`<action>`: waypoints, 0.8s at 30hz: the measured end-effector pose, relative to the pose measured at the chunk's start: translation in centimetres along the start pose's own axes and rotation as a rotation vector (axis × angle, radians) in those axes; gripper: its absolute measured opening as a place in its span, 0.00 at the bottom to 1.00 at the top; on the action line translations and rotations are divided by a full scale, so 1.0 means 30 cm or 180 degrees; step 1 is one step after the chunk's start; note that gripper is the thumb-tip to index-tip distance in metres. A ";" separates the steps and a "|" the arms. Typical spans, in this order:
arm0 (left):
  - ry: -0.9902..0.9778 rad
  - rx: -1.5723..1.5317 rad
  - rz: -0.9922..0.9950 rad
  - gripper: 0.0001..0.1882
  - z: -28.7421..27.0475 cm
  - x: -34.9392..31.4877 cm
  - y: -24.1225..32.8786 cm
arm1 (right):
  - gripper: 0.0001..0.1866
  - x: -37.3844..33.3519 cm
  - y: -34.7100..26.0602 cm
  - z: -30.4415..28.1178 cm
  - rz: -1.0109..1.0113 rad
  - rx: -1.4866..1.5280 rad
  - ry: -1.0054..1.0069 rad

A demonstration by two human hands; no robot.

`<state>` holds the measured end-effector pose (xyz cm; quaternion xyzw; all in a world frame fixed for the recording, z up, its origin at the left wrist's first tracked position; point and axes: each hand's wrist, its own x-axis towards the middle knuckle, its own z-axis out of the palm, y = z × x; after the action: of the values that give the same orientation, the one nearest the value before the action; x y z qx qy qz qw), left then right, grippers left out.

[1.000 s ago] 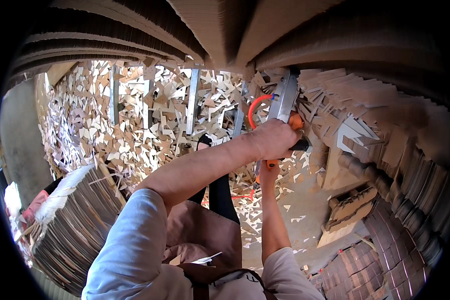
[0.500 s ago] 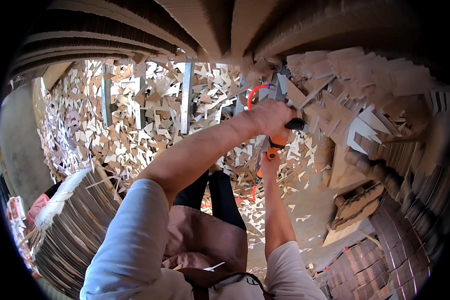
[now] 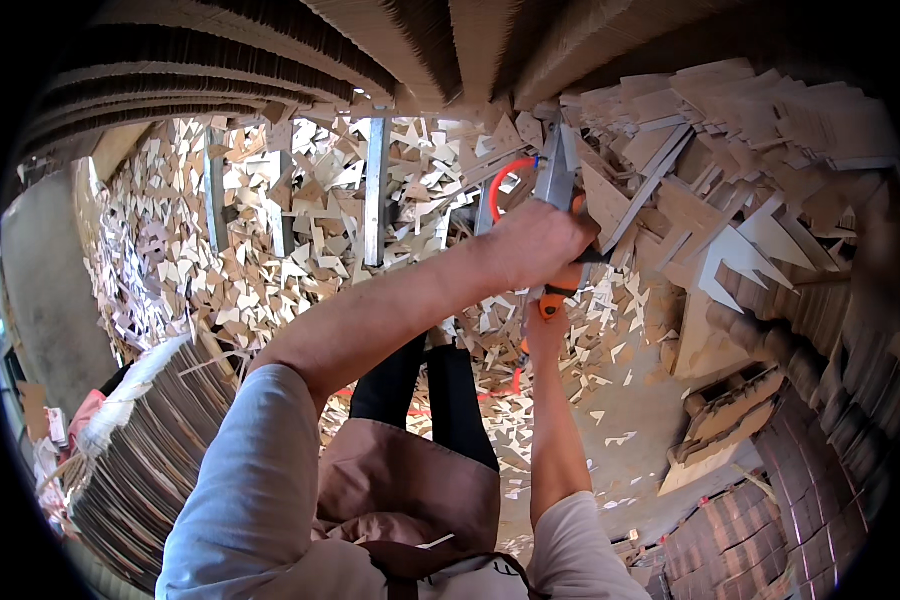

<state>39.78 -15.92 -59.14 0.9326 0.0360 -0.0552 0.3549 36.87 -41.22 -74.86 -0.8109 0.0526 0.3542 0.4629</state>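
Both hands work big orange shears into stacked cardboard.

The left hand is wrapped tight round the shears; the right hand grips the lower orange handle; cardboard stacks crowd the far right; small scraps cover the floor on the left; a bare floor patch lies near.

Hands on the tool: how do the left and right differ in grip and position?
The left hand is wrapped over the top of the tool, hiding its middle; the right hand sits lower, at the orange grip's bottom end. The left forearm crosses the picture diagonally; the right rises nearly straight up. The left hand's back shows fully; the right is mostly hidden behind it. Both are bare and closed on the tool.
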 end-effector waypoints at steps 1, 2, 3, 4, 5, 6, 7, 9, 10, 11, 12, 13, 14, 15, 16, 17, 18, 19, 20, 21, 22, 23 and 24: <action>0.0009 -0.0078 -0.0041 0.18 -0.001 0.014 -0.020 | 0.07 0.021 -0.021 0.004 -0.0072 -0.0131 -0.0028; 0.0023 -0.0163 -0.0073 0.17 -0.004 0.033 -0.044 | 0.07 0.037 -0.061 0.005 -0.0147 -0.0269 -0.0047; 0.0036 -0.0249 -0.0102 0.17 -0.006 0.051 -0.063 | 0.08 0.054 -0.084 0.006 -0.0221 -0.0405 -0.0062; -0.0065 -0.0194 -0.0222 0.16 -0.004 0.068 -0.073 | 0.06 0.086 -0.032 0.010 -0.0194 -0.0453 -0.0064; -0.0108 -0.0241 -0.0251 0.16 -0.001 0.077 -0.081 | 0.06 0.085 -0.050 0.017 -0.0094 -0.0359 -0.0128; -0.0151 -0.0287 -0.0279 0.16 0.002 0.084 -0.087 | 0.06 0.082 -0.072 0.018 0.0006 -0.0264 -0.0191; -0.0194 -0.0333 -0.0306 0.16 0.004 0.088 -0.095 | 0.05 0.080 -0.089 0.024 0.0106 -0.0169 -0.0253; -0.0341 -0.0241 -0.0308 0.16 -0.005 0.093 -0.094 | 0.05 0.083 -0.096 0.025 0.0066 -0.0172 -0.0223; -0.0413 -0.0194 -0.0307 0.16 -0.011 0.094 -0.092 | 0.05 0.079 -0.099 0.024 0.0127 -0.0099 -0.0256; -0.0335 -0.0223 -0.0310 0.16 -0.005 0.092 -0.095 | 0.05 0.083 -0.109 0.031 0.0174 -0.0019 -0.0290; -0.0256 -0.0252 -0.0313 0.16 0.001 0.082 -0.096 | 0.05 0.071 -0.105 0.029 0.0123 -0.0246 -0.0266; -0.0179 -0.0281 -0.0316 0.15 0.005 0.077 -0.100 | 0.06 0.045 -0.094 0.019 0.0072 -0.0472 -0.0240; -0.0200 -0.0270 -0.0319 0.15 0.005 0.073 -0.101 | 0.06 0.026 -0.085 0.010 0.0040 -0.0709 -0.0212; -0.0224 -0.0260 -0.0324 0.14 0.006 0.070 -0.102 | 0.06 0.035 -0.082 0.014 0.0125 -0.0599 -0.0237; -0.0250 -0.0253 -0.0331 0.13 0.007 0.069 -0.101 | 0.07 0.055 -0.080 0.022 0.0213 -0.0490 -0.0264; -0.0263 -0.0258 -0.0393 0.13 0.043 0.074 -0.122 | 0.07 0.054 -0.067 0.027 0.0318 -0.0388 -0.0307; -0.0246 -0.0223 -0.0424 0.12 0.084 0.108 -0.177 | 0.08 0.086 -0.041 0.026 0.0391 -0.0616 -0.0284; -0.0242 -0.0208 -0.0456 0.12 0.112 0.131 -0.211 | 0.08 0.090 -0.027 0.030 0.0326 -0.0627 -0.0251; -0.0174 -0.0391 -0.0653 0.11 0.078 0.131 -0.190 | 0.07 0.088 -0.031 0.038 0.0255 -0.0633 -0.0232; -0.0242 -0.0343 -0.0584 0.12 0.081 0.132 -0.194 | 0.07 0.083 -0.036 0.043 0.0184 -0.0640 -0.0213; -0.0310 -0.0295 -0.0516 0.12 0.082 0.135 -0.198 | 0.06 0.071 -0.043 0.032 0.0161 -0.0647 -0.0204; -0.0405 -0.0260 -0.0457 0.13 0.088 0.125 -0.196 | 0.06 0.061 -0.051 0.031 0.0244 -0.0535 -0.0227; -0.0485 -0.0326 -0.0587 0.14 0.091 0.125 -0.195 | 0.06 0.056 -0.060 0.030 0.0325 -0.0424 -0.0247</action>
<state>42.68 -13.27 -65.49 0.8991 0.0973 -0.1564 0.3972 38.40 -39.07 -74.91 -0.8218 0.0523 0.4111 0.3910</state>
